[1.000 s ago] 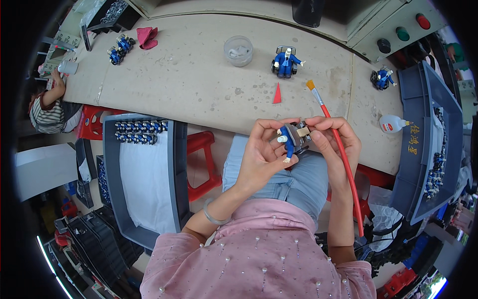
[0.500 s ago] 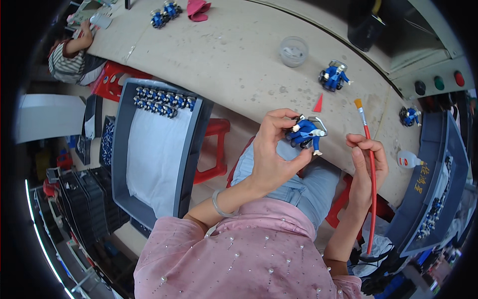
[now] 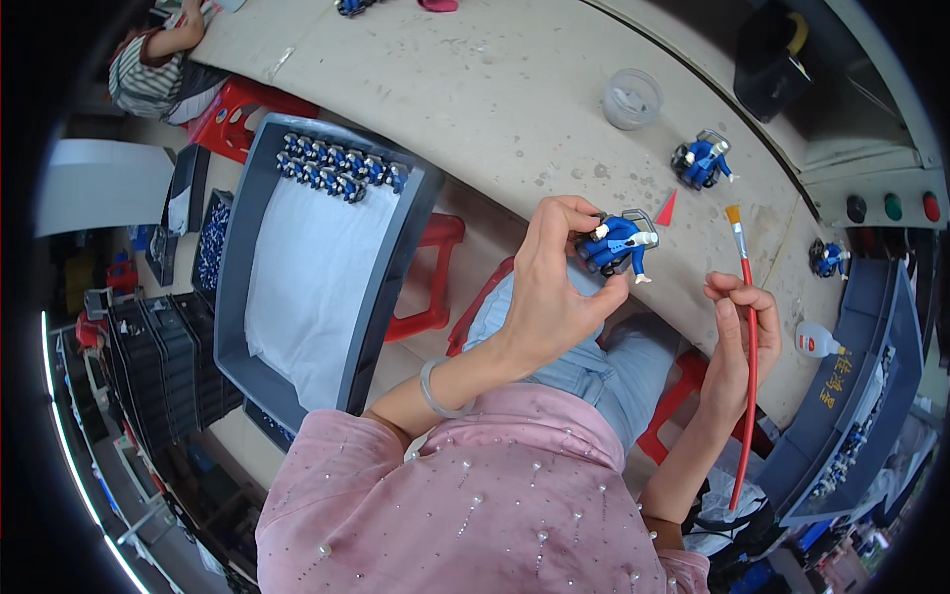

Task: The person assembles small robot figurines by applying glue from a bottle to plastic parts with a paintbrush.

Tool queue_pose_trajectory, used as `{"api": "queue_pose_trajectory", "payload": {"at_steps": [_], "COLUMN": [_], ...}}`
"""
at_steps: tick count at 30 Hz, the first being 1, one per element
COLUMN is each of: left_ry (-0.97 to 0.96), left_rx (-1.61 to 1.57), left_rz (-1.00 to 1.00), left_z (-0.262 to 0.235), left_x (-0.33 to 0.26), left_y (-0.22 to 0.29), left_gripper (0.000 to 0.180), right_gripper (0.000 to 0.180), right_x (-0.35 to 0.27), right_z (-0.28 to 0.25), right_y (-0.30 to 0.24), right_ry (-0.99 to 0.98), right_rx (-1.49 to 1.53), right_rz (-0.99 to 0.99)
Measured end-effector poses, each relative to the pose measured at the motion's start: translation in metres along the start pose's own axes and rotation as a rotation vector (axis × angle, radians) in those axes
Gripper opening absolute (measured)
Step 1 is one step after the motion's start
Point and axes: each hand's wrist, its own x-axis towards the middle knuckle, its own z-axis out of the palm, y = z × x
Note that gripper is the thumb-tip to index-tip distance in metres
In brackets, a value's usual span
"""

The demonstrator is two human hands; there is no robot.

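Observation:
My left hand is closed on a small toy figure in a blue suit, seated on a dark-wheeled base with a metal frame behind it. Thumb and fingers grip it from opposite sides, above my lap at the table's edge. To the right, my right hand holds a long red-handled brush, its yellow bristles pointing up and away from me. Brush and figure are apart. Another similar figure sits on the table beyond, with a small red pointed piece near it.
A clear plastic cup and a white bottle stand on the table. One more figure sits by the right-hand grey bin. At left, a grey tray holds rows of figures. Another person sits far left.
The whole view has shifted, so table items now appear farther right. Both hands keep their grips on the figure and the brush, with little movement relative to each other.

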Motion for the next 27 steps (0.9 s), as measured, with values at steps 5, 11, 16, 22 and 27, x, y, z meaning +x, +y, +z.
{"api": "queue_pose_trajectory", "payload": {"at_steps": [5, 11, 16, 22, 27], "left_ry": [0.145, 0.466, 0.634, 0.553, 0.608], "left_rx": [-0.193, -0.207, 0.373, 0.495, 0.504], "left_rz": [0.007, -0.188, -0.315, -0.422, -0.359], "left_z": [-0.033, -0.128, -0.22, -0.24, -0.233], "left_x": [0.007, 0.003, -0.029, -0.039, -0.034], "left_y": [-0.007, -0.05, -0.151, -0.227, -0.255], "left_gripper": [0.047, 0.043, 0.04, 0.042, 0.045], "right_gripper": [0.01, 0.012, 0.013, 0.014, 0.024], "right_x": [-0.002, -0.013, -0.013, -0.005, -0.005], "right_z": [-0.004, -0.03, -0.037, -0.046, -0.094], "right_y": [0.004, -0.004, -0.017, -0.023, -0.037], "right_ry": [0.005, -0.071, -0.073, -0.056, 0.062], "right_rx": [-0.047, -0.055, -0.078, -0.165, -0.245], "right_rz": [-0.094, -0.151, -0.187, -0.219, -0.337]}}
